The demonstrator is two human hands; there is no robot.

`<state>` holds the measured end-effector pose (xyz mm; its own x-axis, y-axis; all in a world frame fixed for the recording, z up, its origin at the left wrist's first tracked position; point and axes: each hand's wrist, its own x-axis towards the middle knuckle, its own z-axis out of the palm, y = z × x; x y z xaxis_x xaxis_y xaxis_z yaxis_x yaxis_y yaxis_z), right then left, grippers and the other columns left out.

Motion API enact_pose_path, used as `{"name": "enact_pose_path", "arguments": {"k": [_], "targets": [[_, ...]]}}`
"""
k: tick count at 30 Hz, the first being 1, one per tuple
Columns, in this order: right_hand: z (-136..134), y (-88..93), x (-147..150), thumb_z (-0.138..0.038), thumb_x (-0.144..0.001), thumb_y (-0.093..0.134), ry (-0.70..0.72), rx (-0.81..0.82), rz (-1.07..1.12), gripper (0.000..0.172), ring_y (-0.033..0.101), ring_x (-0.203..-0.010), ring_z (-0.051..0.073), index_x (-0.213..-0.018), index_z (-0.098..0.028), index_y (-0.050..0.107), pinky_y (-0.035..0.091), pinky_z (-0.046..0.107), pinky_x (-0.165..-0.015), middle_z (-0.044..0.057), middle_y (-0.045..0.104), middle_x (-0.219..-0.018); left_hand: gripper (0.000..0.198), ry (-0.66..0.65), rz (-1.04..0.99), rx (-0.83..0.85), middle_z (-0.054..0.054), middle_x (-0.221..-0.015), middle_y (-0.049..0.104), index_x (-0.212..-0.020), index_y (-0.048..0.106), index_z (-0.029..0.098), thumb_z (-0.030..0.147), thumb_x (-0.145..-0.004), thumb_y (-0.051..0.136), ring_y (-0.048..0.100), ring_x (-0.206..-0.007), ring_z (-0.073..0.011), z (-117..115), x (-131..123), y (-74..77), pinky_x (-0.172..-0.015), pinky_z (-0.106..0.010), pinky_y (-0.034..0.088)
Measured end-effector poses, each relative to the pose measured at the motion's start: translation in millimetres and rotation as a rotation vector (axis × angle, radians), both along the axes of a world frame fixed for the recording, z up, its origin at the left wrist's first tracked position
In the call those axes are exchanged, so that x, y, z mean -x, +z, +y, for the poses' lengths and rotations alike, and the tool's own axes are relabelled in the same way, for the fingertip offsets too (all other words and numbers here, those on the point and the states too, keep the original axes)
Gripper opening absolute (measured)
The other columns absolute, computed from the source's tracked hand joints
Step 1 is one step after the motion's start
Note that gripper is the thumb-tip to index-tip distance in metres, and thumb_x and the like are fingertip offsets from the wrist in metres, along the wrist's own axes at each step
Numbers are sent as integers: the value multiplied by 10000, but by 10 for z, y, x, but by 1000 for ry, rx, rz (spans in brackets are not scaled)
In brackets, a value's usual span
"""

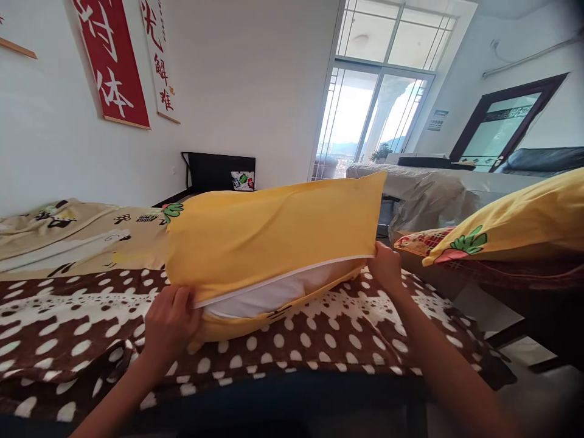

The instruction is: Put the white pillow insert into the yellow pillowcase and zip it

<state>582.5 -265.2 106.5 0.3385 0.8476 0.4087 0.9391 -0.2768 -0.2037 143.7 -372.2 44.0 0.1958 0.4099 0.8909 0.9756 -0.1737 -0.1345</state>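
Note:
A yellow pillowcase (274,231) lies across the bed in front of me, with its zippered opening facing me. Inside that gap shows a white pillow (264,296). My left hand (171,319) is closed on the left corner of the opening, its fingers curled over the cloth. At the opposite end, my right hand (385,266) pinches the right corner of the opening. The cloth is drawn fairly taut between both hands. Part of a green leaf print shows at the far left end of the case.
Beneath lies a brown blanket (319,340) with white dots. A beige printed cover (91,237) spreads at the left. Another yellow pillow (515,225) with a leaf print rests at the right on a red patterned item. A black chair (214,170) stands behind.

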Motion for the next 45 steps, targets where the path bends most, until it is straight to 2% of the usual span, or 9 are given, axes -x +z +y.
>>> {"name": "enact_pose_path", "arguments": {"k": [3,6,12,16,22,29,35,40,45], "targets": [[-77,-50,125,-141,-779,455,21,-31,33,544,646,-797,262,-1314,-42,468,398,289,-609,172,690,-887,71,210,-229,366,-24,-664,537,-804,479,188,230,-842,437,480,-540,-174,123,142,-39,-490,-267,268],[-36,91,247,-84,-716,438,75,-135,87,520,645,-817,261,-1217,-52,576,411,283,-634,178,697,-913,81,208,-375,491,5,-556,466,-773,486,193,214,-820,423,436,-503,-165,318,165,240,-512,-269,226],[-73,463,412,-127,-690,428,146,-364,273,552,639,-940,276,-1204,-115,629,455,292,-735,142,702,-1043,183,18,-623,-193,38,-553,346,-649,346,202,199,-807,438,328,-531,-109,623,252,1182,-563,-271,255],[-256,512,522,-160,-719,435,203,-327,276,561,628,-973,283,-1257,-138,593,462,312,-774,128,693,-1081,172,-11,-497,-260,41,-603,332,-670,367,199,169,-826,431,319,-575,-93,575,465,1393,-582,-283,249],[-453,444,596,-115,-751,387,243,-421,111,640,598,-1011,281,-1389,-144,415,455,354,-826,138,633,-1177,149,24,-491,-219,40,-646,343,-740,395,177,204,-885,369,350,-598,-89,580,707,962,-589,-276,263],[-503,-48,481,-102,-795,413,240,80,-319,629,655,-811,287,-1420,-135,359,466,351,-682,157,685,-839,160,-42,-216,124,1,-582,475,-665,409,197,227,-821,429,445,-533,-137,521,820,73,-527,-263,326],[-546,89,569,-137,-824,432,149,110,-496,548,657,-766,279,-1371,-176,421,451,329,-626,147,669,-791,152,-38,-15,72,-50,-783,529,-665,399,204,148,-793,458,514,-738,-183,487,980,241,-675,-296,424],[-711,211,546,-92,-772,465,251,-132,-625,446,594,-887,279,-1210,-134,543,436,332,-652,154,630,-961,132,-218,173,-52,-96,-915,577,-868,516,189,88,-785,495,553,-861,-228,306,864,308,-767,-350,466],[-774,242,487,-48,-736,464,348,-197,-620,401,569,-868,241,-1090,-180,596,410,317,-658,107,621,-977,308,-498,364,210,-124,-1110,591,-1139,516,173,151,-833,496,537,-1061,-249,19,519,324,-905,-376,422]]}}
